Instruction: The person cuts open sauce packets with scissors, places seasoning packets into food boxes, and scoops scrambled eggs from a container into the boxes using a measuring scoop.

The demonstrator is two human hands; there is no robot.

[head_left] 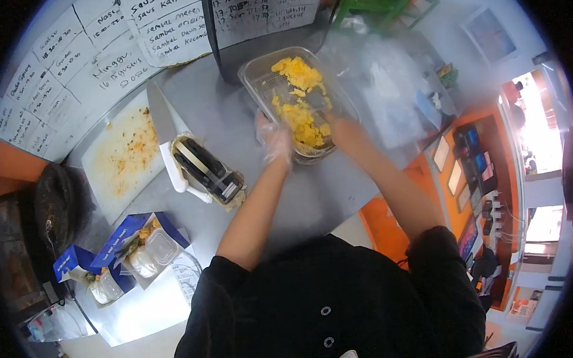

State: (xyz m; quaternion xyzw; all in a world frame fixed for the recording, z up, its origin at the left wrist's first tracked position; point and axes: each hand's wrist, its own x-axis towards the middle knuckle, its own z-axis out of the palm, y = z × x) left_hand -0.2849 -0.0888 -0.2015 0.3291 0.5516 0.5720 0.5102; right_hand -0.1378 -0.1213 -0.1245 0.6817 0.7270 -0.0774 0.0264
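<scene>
A clear plastic container holds yellow crumbled food in two heaps, one at its far end and one at its near end. My left hand, in a clear plastic glove, is closed around the container's left side near its lower corner. At the right side, my right hand reaches to the container's rim beside the food. Its fingers are blurred, and whether they hold anything is not clear.
A stained white cutting board lies left, with a large knife at its edge. Next to it stands a holder with black items. Blue food boxes sit lower left; plastic bags lie right.
</scene>
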